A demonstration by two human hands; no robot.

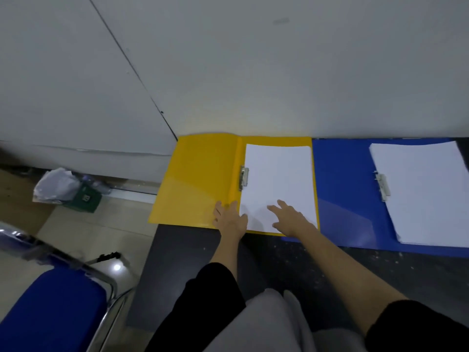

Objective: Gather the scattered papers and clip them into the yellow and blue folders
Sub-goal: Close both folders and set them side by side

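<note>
The yellow folder [198,179] lies open on a dark table, against the wall. A white paper stack [278,179] sits on its right half under a metal clip [244,177]. My left hand [229,218] rests flat on the folder's spine at the near edge, fingers straight. With its fingers spread, my right hand [289,218] presses on the stack's near corner. To the right lies the open blue folder [342,189], with its own paper stack [426,191] under a second clip [382,185].
The dark table [279,262] ends at a left edge near the yellow folder. A blue chair with a chrome frame [48,308] stands at lower left. On the floor by the wall sits a green bin [83,198] with crumpled paper.
</note>
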